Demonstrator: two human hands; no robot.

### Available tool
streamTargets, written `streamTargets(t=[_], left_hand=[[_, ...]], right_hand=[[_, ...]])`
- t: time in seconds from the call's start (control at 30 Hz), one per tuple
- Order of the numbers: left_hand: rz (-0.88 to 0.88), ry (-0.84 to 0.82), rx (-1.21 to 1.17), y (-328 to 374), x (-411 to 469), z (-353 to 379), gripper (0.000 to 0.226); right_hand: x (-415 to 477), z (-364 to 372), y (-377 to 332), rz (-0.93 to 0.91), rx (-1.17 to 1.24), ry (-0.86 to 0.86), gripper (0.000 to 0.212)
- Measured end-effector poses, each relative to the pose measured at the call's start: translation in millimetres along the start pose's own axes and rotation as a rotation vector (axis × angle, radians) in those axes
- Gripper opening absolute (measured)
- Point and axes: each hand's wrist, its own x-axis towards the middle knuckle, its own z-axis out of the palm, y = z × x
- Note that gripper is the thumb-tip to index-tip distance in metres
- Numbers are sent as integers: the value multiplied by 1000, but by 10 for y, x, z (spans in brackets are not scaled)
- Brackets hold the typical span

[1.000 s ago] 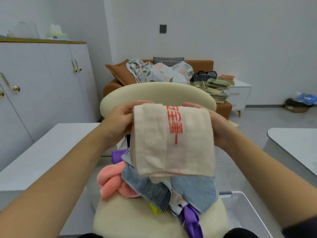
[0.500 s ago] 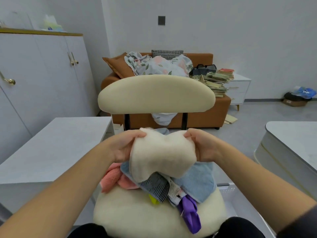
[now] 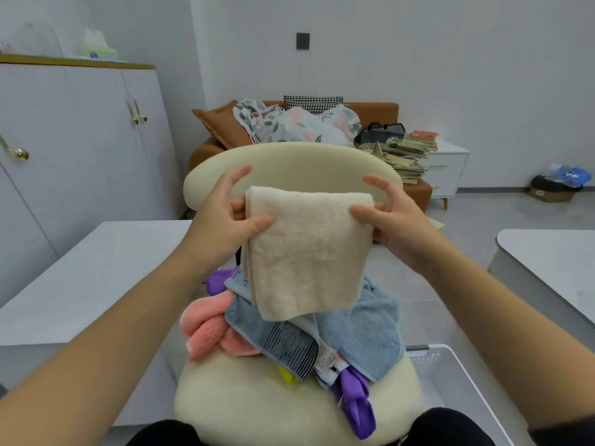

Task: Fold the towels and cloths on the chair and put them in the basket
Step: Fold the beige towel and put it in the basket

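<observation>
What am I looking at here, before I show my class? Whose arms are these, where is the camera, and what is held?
No machine here: these are a person's bare arms. Every picture comes from one head-worn camera looking forward and down. The left hand and right hand pinch the top corners of a folded cream towel above a cream chair. On its seat lie a blue towel, a pink cloth and a purple cloth. A white basket stands lower right.
</observation>
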Motion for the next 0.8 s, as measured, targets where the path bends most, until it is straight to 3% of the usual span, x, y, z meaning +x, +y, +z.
streamTargets(t=[0.1,0.23,0.3,0.37,0.47,0.53,0.6,0.7,0.8], left_hand=[[64,-65,249,14,35,-94,51],[179,-34,643,41,88,-134,13],[177,-72,766,41,148,-207,9],[130,-169,811,67,170,-246,25],[71,-326,697,67,55,24,46],[92,-252,549,0,-19,267,41],[75,-179,367,-61,-53,357,30],[-8,-169,152,-142,-86,284,14],[-95,-173,22,-242,-153,211,13]], right_hand=[[-43,-55,-96,-58,-350,-175,61],[-8,22,-100,-284,-690,-26,25],[6,38,-110,-337,-689,-14,19],[7,68,-136,-361,-603,-58,17],[9,217,-177,-454,-634,-104,22],[11,288,-226,-483,-642,-164,22],[17,205,-279,-361,-575,-279,20],[-32,-104,-232,-5,-607,-494,34],[-93,-235,-63,32,-655,-500,20]])
